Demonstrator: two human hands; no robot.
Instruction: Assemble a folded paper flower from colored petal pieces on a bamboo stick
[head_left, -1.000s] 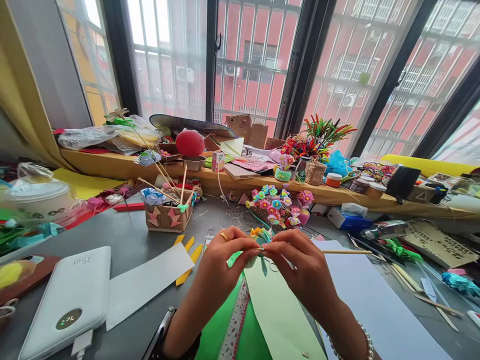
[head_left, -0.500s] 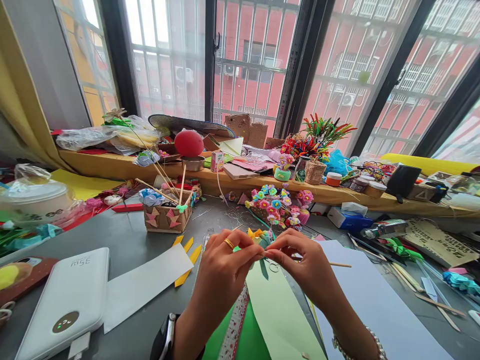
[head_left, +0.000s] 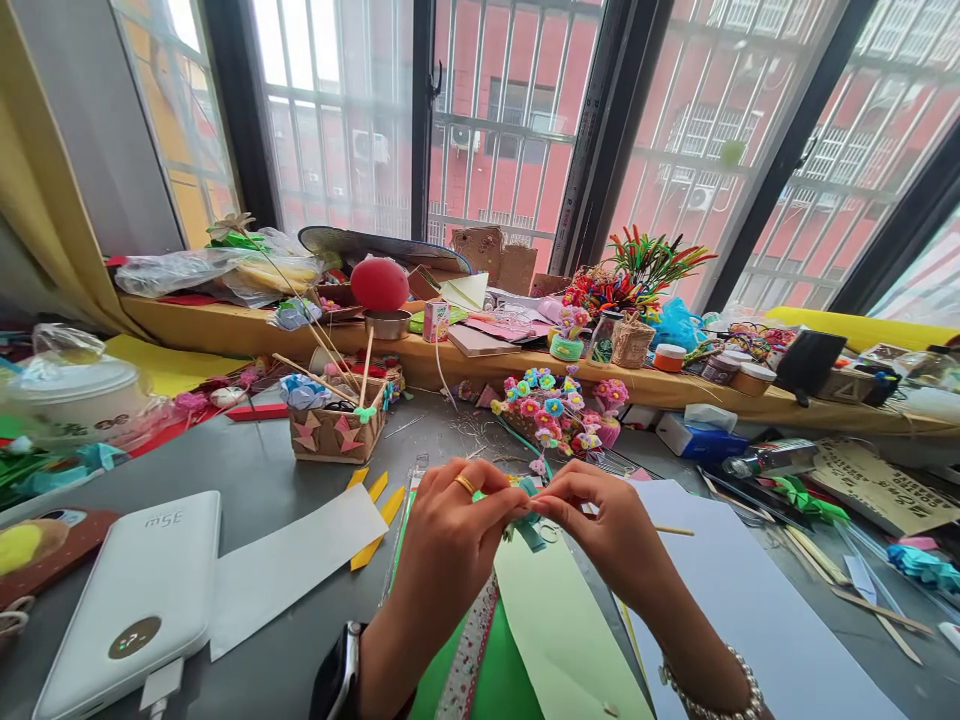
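My left hand (head_left: 465, 515) and my right hand (head_left: 596, 510) meet over the middle of the desk, thumbs and forefingers pinched together. Between their fingertips is a narrow teal paper strip (head_left: 535, 535), bent, with a piece hanging below the fingers. A thin wooden stick (head_left: 679, 531) emerges beyond my right hand, pointing right; the fingers hide its other end. Under the hands lie a pale green paper sheet (head_left: 562, 610), a patterned ruler (head_left: 471, 650) and a green sheet (head_left: 510, 670).
A white power bank (head_left: 142, 590), a white paper strip (head_left: 292, 570) and yellow paper pieces (head_left: 379, 535) lie left. A cardboard box (head_left: 341, 435) with sticks and a flower bunch (head_left: 551, 405) stand behind. White paper (head_left: 750, 600) and a plastic bottle (head_left: 772, 458) are right.
The teal strip has turned, its loose part showing wider under the fingers. Yellow paper petals seen behind the fingertips are now out of sight. The stick's visible end has shifted slightly left.
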